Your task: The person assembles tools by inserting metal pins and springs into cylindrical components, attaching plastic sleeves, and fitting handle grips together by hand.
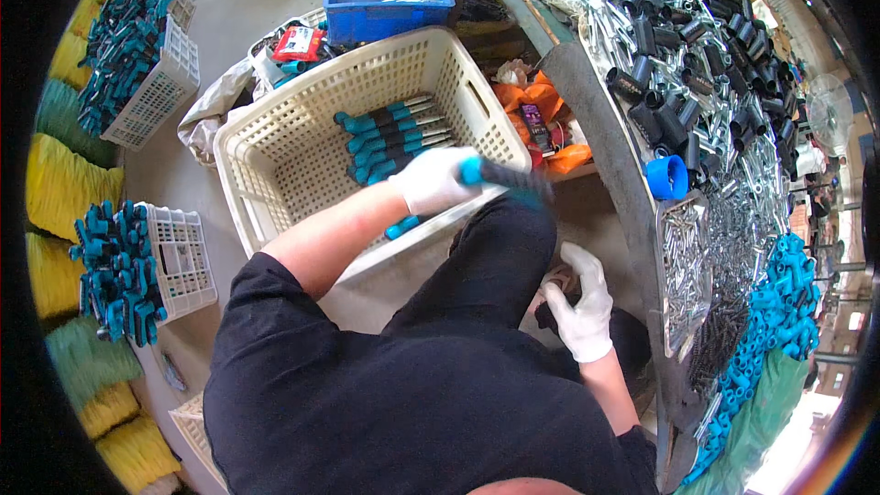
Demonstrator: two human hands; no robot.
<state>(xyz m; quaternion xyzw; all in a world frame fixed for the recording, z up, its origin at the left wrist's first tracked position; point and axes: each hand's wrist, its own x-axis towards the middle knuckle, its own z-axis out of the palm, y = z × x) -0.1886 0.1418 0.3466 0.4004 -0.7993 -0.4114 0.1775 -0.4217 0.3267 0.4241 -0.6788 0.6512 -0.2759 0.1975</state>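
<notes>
Left hand [438, 181] closed round a teal-and-black tool [500, 176], held over the crate's near right corner, by the knee [515, 222]. Tool's right end blurred; shape there unclear. Right hand [583, 312] looks unladen, fingers parted and curled, just left of the bench [600, 119], apart from the tool. In the crate [367, 60], similar tools [394, 140] lie in a row; one teal end shows under the left forearm. Risks, my judgement: a slack gloved grip could drop the tool on the knee; too low a swing could clip the rim; a bumped bench could spill parts [674, 124].
</notes>
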